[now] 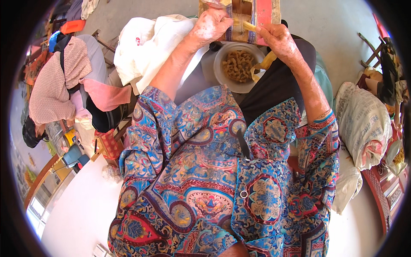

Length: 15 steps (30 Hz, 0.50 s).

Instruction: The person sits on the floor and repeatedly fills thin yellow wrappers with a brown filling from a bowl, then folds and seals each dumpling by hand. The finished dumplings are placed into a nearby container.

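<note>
My left hand (pixel 211 28) pinches one end of a flat yellow strip (pixel 249 26) between thumb and fingers. Farther along the same strip, my right hand (pixel 278 39) grips it, so a short length spans the gap between them. The strip's loose tail (pixel 265 63) hangs below my right hand beside my dark trouser leg. Under the taut part lies a worn box or board (pixel 268 13) with red and brown patches and a recess in its middle. A pale round bowl (pixel 219 71) sits below it, holding many small, brownish-yellow folded pieces (pixel 237 66).
White cloth or sacking (pixel 141 48) lies beside my left arm. At left, another person (pixel 54 80) bends over near a pink cloth (pixel 107 94). Stuffed woven sacks (pixel 362 125) and a carved wooden piece of furniture (pixel 390 189) stand at right. A folding stool (pixel 372 51) is beyond.
</note>
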Motion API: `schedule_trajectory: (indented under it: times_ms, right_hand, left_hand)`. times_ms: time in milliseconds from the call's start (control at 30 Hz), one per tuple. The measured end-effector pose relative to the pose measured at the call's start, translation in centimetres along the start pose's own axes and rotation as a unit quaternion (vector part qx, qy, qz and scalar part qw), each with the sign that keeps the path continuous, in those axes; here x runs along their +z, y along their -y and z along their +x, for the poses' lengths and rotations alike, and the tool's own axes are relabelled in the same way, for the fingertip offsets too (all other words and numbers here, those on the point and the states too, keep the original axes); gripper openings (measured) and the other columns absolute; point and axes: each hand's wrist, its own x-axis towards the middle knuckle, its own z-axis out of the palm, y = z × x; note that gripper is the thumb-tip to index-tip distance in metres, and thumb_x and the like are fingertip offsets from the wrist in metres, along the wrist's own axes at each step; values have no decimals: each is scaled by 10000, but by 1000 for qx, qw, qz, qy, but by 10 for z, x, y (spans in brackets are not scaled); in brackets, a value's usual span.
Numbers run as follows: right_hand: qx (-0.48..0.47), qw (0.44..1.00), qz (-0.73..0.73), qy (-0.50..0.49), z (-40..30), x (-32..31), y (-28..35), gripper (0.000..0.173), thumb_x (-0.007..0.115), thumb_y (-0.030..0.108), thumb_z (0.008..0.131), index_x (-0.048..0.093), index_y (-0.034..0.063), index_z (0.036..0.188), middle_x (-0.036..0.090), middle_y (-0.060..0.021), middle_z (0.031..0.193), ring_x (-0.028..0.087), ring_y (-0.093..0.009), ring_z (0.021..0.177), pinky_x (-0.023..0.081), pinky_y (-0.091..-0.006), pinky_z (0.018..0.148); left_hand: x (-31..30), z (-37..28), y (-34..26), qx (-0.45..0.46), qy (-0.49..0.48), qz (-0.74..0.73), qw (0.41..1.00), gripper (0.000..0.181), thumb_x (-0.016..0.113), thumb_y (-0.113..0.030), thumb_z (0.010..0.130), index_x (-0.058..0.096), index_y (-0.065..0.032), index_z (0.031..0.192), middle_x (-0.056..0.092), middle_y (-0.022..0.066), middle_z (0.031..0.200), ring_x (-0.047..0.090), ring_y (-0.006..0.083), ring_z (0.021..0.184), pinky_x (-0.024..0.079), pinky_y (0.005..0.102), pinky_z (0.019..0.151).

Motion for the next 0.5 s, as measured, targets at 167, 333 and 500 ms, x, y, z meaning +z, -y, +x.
schedule_trajectory:
  times_ms: [167, 333, 500]
  right_hand:
    - [170, 980, 98, 18, -18, -11, 18, 161, 601, 117, 832, 577, -29, 769, 444, -87, 571, 446, -165, 517, 357, -307, 479]
    - [249, 956, 154, 31, -22, -6, 61, 254, 530, 176, 875, 586, -27, 732, 488, -74, 552, 445, -105, 536, 365, -286, 496]
    - [248, 941, 220, 72, -39, 7, 104, 246, 519, 159, 923, 580, -19, 766, 483, -17, 570, 422, -65, 510, 349, -244, 456]
  left_hand:
    - [-5, -24, -5, -45, -4, -135, 990, 317, 568, -280, 869, 594, -5, 712, 490, 57, 507, 464, 104, 496, 387, 310, 468]
    - [-6, -60, -33, 73, 5, -53, 996, 282, 548, -290, 903, 656, -30, 911, 655, 94, 853, 622, 206, 829, 492, 319, 761]
    - [-4, -100, -77, 74, -31, -116, 990, 343, 481, -278, 936, 550, -1, 1127, 566, 191, 1100, 540, 324, 1060, 437, 386, 896]
